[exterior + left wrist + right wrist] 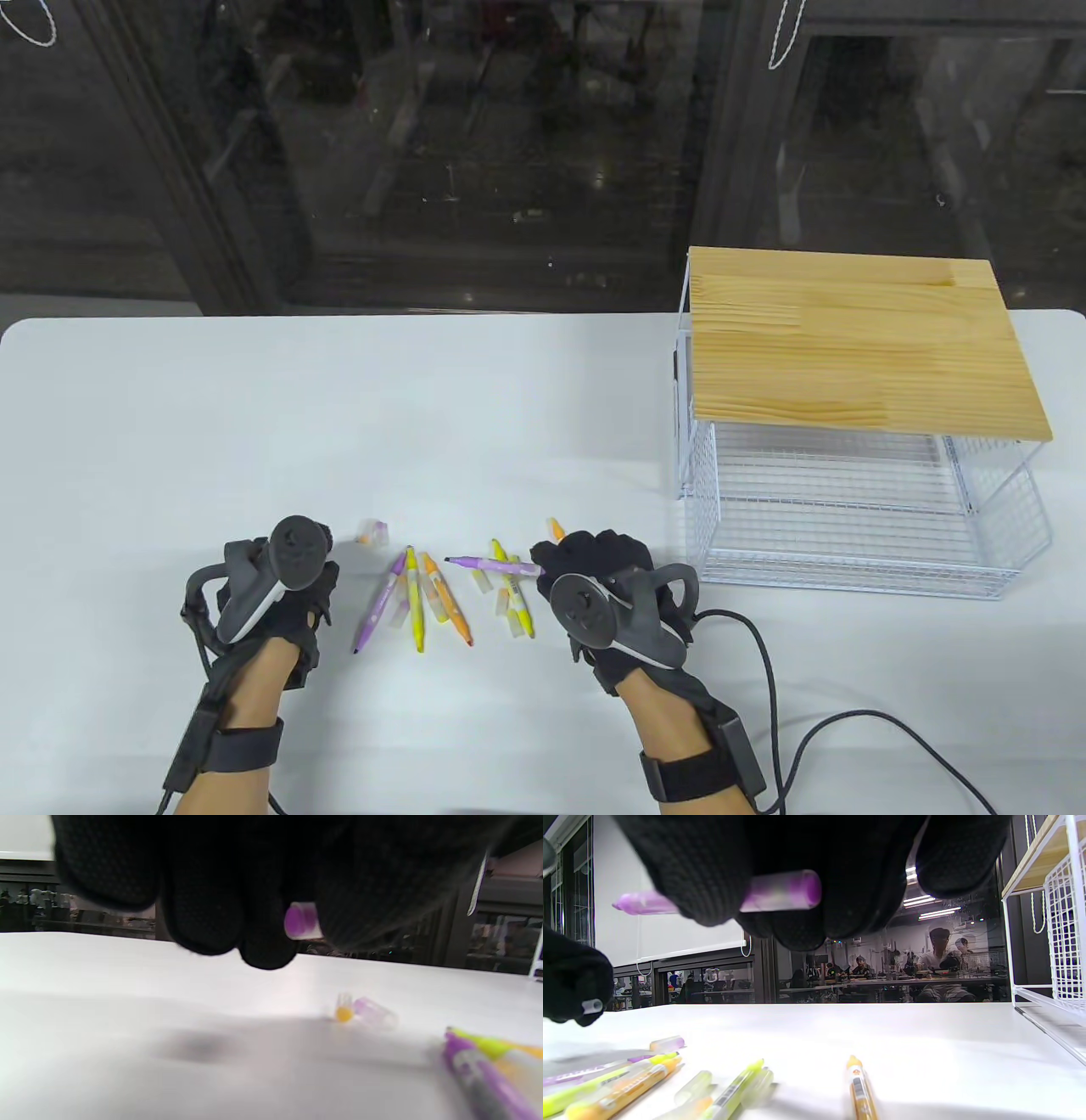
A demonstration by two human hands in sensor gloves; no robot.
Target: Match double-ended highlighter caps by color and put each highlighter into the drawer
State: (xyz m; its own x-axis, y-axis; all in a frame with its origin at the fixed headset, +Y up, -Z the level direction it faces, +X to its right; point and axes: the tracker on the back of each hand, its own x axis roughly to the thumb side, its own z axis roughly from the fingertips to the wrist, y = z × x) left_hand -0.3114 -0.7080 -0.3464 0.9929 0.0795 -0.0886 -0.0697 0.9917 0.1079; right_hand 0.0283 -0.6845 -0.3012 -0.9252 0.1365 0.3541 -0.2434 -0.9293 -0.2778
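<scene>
Purple highlighter held level above the bench, pinched in the right hand grip, uncapped tip pointing toward the left hand. Left grip pinches a purple cap. Between the hands: loose highlighters and caps on the bench. Wire drawer open, beyond and right of the right grip.

A white counter fills the table view. Behind it runs a dark glass wall with two white cord loops hanging at the top. Through the glass, the right wrist view shows seated people at benches.
</scene>
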